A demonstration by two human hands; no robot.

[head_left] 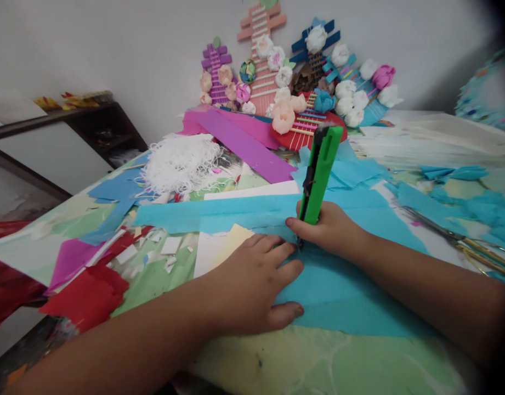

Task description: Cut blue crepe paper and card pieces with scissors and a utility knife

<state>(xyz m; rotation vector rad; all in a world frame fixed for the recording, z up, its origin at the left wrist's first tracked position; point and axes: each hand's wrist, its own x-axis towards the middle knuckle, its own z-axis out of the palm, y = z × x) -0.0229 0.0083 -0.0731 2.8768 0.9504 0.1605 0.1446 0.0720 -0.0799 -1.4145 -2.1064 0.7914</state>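
My right hand (332, 227) grips a green utility knife (323, 175), held nearly upright, its tip down at the blue paper (342, 291). Left of it, my left hand (262, 280) lies flat with fingers spread, its fingertips close to the knife tip. Beneath my left hand, part of a white sheet (205, 249) and a pale yellow piece of paper (231, 241) show. A long strip of blue paper (174, 216) reaches left across the sheet. The blade itself is too small to make out.
Scissors (453, 233) lie at the right. A white string pile (180, 164) and purple paper (246, 142) are behind. Red paper (90, 291) and white scraps (171, 246) lie left. Decorated instrument-shaped crafts (262, 66) with paper flowers lean against the wall; a dark shelf (108, 120) stands back left.
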